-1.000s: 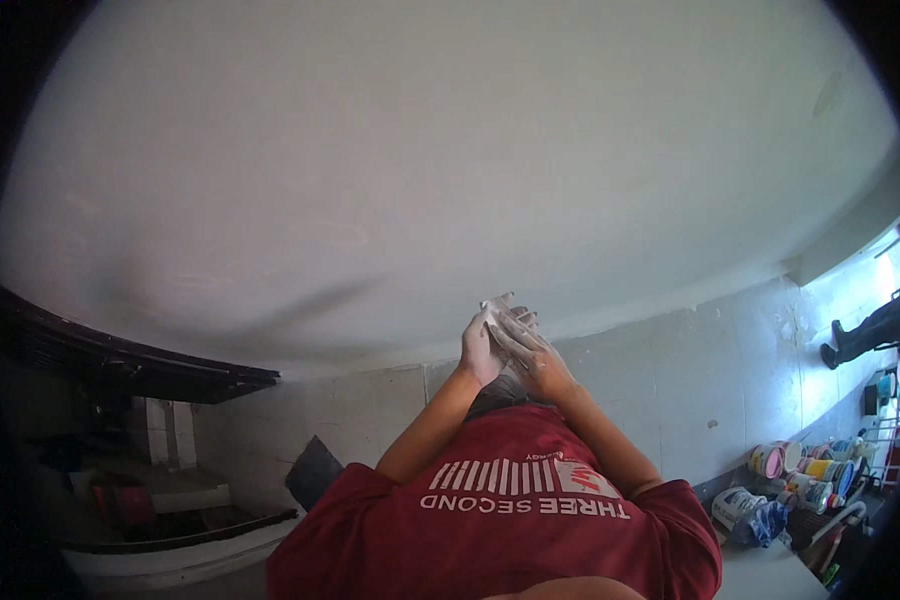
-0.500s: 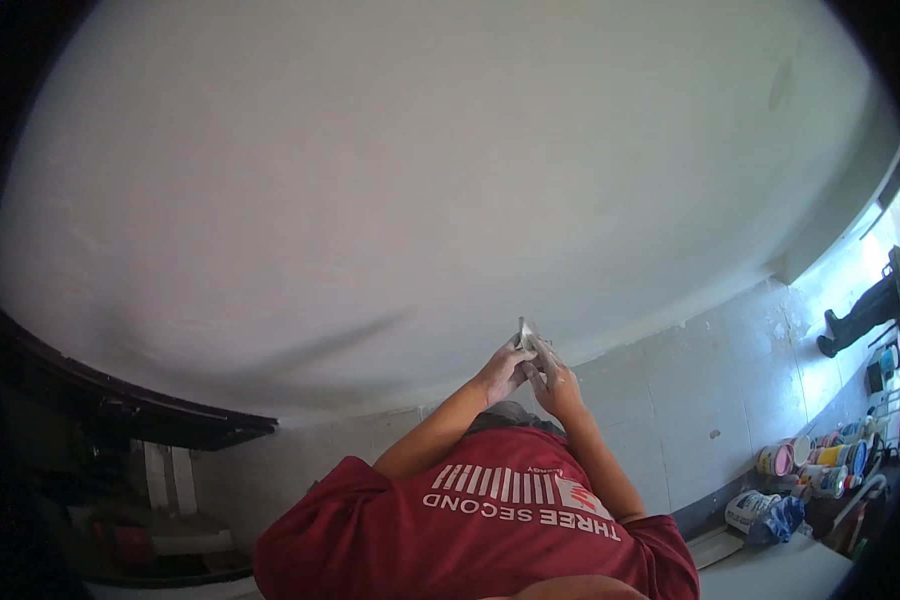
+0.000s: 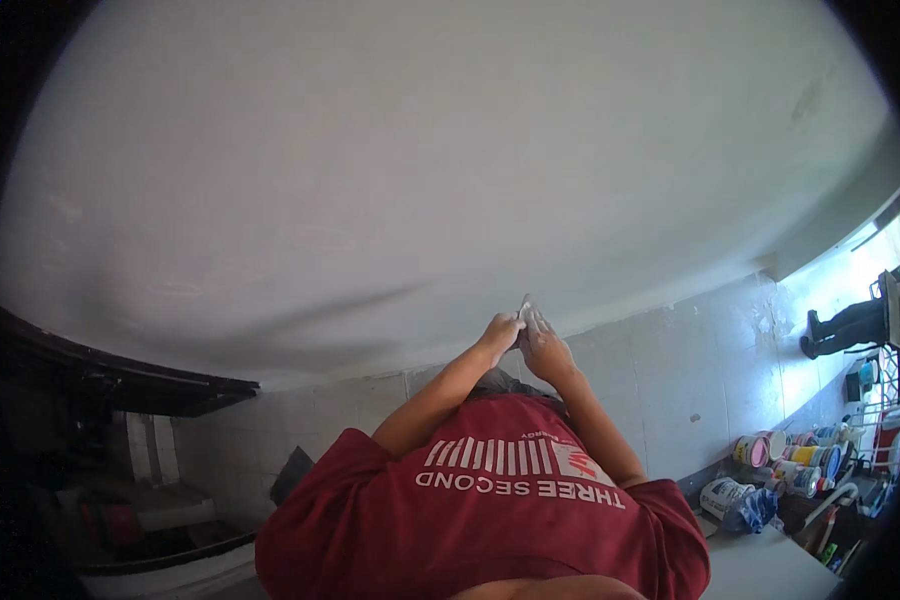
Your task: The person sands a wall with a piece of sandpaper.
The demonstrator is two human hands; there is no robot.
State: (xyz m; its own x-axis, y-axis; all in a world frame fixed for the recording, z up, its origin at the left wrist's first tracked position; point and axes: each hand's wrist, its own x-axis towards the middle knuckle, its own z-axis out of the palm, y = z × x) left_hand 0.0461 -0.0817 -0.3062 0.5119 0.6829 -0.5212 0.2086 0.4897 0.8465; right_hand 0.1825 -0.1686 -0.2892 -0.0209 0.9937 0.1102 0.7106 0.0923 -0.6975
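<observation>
Big pale ceiling (image 3: 420, 170) fills most of the view, with a tiled wall (image 3: 690, 370) running below it. At about 6 o'clock there's a person in a red shirt (image 3: 490, 520), both arms raised. The left hand (image 3: 498, 335) and right hand (image 3: 545, 345) are pressed close together, pinching a small whitish thing (image 3: 526, 303), too small to identify. Paint cans (image 3: 790, 455) sit at 4 o'clock.
</observation>
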